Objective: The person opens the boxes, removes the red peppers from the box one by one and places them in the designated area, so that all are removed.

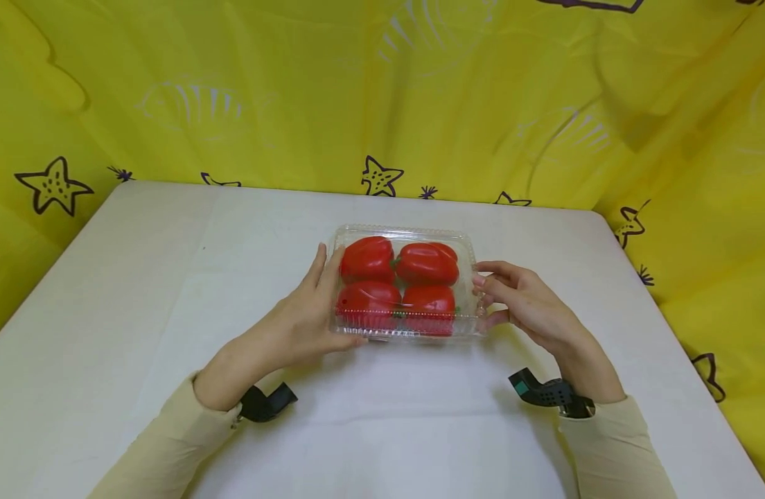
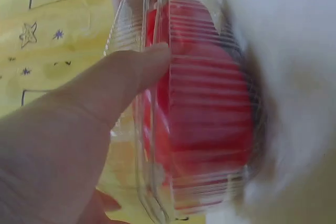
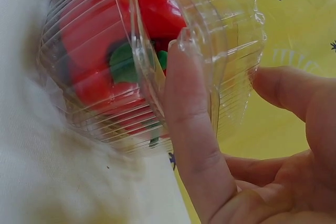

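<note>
Clamshell (image 1: 468,278) of red peppers (image 1: 427,265) in the grip of left hand (image 1: 304,317) and, apparently, right hand (image 1: 533,303)

There are four peppers (image 1: 427,264), one container (image 1: 466,326), one table (image 1: 382,416).

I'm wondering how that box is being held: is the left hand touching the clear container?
Touching. The left wrist view shows it: the left hand has its thumb laid against the clear container, with no gap.
</note>
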A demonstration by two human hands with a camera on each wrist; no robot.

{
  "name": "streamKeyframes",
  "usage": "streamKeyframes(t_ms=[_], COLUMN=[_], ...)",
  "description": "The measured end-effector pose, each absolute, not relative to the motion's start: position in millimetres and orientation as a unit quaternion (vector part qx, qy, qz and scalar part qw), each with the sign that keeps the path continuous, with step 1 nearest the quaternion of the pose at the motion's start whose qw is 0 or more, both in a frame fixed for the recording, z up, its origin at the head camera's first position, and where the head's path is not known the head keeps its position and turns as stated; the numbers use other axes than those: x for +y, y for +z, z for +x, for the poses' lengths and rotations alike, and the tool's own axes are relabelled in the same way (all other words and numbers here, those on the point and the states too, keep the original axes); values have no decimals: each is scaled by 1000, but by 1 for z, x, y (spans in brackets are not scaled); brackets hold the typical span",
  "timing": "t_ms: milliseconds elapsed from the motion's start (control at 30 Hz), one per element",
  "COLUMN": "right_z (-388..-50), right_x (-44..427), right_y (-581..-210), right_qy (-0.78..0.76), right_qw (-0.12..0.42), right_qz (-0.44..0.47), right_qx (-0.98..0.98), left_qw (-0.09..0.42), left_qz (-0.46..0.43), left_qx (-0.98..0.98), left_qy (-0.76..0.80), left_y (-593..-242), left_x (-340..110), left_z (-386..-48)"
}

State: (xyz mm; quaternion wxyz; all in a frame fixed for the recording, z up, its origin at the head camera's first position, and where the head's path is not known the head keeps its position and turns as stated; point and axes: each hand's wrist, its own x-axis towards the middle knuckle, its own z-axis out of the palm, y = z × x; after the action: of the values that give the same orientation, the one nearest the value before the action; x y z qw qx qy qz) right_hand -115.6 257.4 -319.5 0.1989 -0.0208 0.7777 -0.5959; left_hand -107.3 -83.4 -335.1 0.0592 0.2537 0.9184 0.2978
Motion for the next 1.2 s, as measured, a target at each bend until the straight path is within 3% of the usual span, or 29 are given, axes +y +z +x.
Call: streamKeyframes(t_ms=[333, 1200], right_z=[-118, -116], right_x=[257, 266], right_y=[-320, -321], right_qy=[-588, -597], right_qw=[200, 212], right_qz=[-23, -38], right_qx=[783, 773], left_qw=[140, 106], left_qz=[190, 280], left_qx=[888, 838], left_qy=[395, 455], left_y=[-340, -342], left_x=[-85, -81], left_z=[-112, -111])
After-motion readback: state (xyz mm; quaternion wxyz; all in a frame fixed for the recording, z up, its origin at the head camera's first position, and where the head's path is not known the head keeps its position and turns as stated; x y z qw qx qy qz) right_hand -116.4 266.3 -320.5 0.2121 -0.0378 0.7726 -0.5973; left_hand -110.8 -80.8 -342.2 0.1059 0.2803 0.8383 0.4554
